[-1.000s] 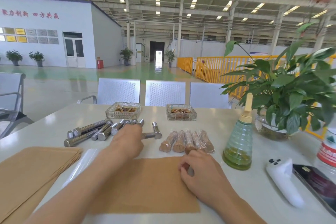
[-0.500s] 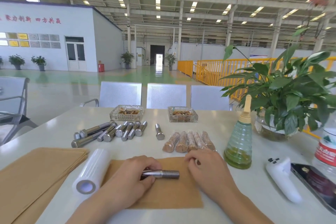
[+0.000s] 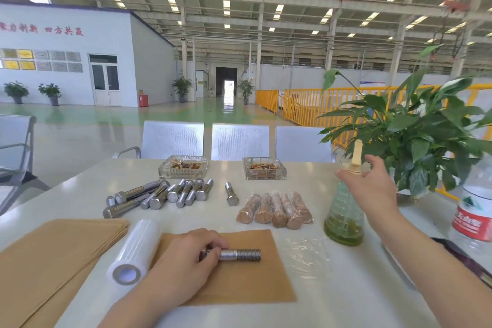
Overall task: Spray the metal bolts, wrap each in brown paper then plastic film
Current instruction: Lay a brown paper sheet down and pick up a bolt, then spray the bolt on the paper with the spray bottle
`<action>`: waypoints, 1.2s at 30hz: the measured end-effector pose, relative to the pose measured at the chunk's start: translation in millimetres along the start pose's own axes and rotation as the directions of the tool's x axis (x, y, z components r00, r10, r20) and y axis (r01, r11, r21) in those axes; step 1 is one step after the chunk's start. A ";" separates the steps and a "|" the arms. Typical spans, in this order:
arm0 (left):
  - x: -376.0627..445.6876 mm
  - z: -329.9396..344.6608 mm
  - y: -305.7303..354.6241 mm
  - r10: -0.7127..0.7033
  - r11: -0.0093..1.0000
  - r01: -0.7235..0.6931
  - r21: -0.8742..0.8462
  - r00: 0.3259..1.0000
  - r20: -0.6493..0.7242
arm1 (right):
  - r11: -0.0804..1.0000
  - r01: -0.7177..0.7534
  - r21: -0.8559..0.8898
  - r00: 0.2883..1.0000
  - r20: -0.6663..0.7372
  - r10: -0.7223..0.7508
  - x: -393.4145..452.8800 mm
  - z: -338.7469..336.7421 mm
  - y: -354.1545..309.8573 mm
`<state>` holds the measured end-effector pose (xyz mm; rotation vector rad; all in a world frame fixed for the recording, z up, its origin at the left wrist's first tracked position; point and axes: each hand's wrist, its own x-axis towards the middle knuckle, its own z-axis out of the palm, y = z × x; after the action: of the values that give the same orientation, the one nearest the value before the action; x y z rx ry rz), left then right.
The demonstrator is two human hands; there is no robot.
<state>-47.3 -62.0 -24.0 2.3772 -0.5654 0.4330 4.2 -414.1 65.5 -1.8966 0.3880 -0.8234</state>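
A glossy white table (image 3: 266, 189) stands in a large factory hall with a green floor, yellow railings and perforated metal chairs (image 3: 239, 141) behind its far edge. On the brown paper sheet (image 3: 247, 282) at the near edge lies a metal bolt (image 3: 239, 255), threads pointing right; the left hand (image 3: 186, 261) grips its head end with curled fingers. Left of the sheet lie a roll of plastic film (image 3: 134, 250) and a stack of brown paper (image 3: 50, 255). Beyond the sheet are loose bare bolts (image 3: 159, 194), five wrapped bolts (image 3: 275, 210) and two glass ashtrays (image 3: 183, 166). Right of the sheet stands a green spray bottle (image 3: 343, 218); the right hand (image 3: 372, 186) is at its nozzle, fingers spread, and whether it has closed on it cannot be told. Behind the bottle is a potted plant (image 3: 426, 136); a red-labelled water bottle (image 3: 474, 216) stands at far right. Red Chinese characters on the white wall are too blurred to read surely.
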 end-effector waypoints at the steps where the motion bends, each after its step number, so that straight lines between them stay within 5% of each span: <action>1: 0.2 0.1 0.4 -0.001 1.000 0.001 -0.001 1.000 -0.002 | 1.000 -0.001 -0.016 1.000 0.004 0.001 1.7 0.6 0.4; 9: -0.6 -1.8 5.4 -0.023 1.000 0.023 -0.014 1.000 -0.001 | 0.995 0.064 -0.082 0.998 0.021 -0.063 -18.5 -5.8 -20.7; 12: 0.3 -2.4 6.1 -0.040 0.999 0.040 -0.009 0.999 -0.016 | 0.999 0.004 -0.050 0.976 0.216 0.006 -49.3 -7.7 -45.3; 16: -1.2 -3.3 4.7 -0.069 0.997 0.065 -0.049 0.993 -0.093 | 0.994 -0.047 -0.097 0.728 0.678 0.100 -105.5 -3.3 -73.6; 23: -2.8 -4.2 4.6 -0.157 0.978 0.132 -0.158 0.975 -0.158 | 0.964 -0.040 -0.264 0.390 0.884 0.259 -162.4 18.8 -86.9; 26: -4.4 -4.5 7.6 -0.160 0.977 0.133 -0.168 0.975 -0.157 | 0.952 -0.008 -0.306 0.453 0.848 0.276 -175.4 26.7 -84.8; 30: -6.1 -5.7 10.5 -0.141 0.984 0.120 -0.134 0.977 -0.157 | 0.874 0.310 -0.374 0.529 0.832 0.168 -182.2 31.0 -90.2; 36: -7.2 -7.7 10.8 -0.129 0.988 0.115 -0.105 0.981 -0.142 | 0.876 0.238 -0.421 0.602 0.771 0.207 -172.2 9.4 -94.8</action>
<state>-60.1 -62.5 -15.9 2.2509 -0.3616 0.5107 -121.1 -263.3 82.5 -2.5212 -0.0149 0.2451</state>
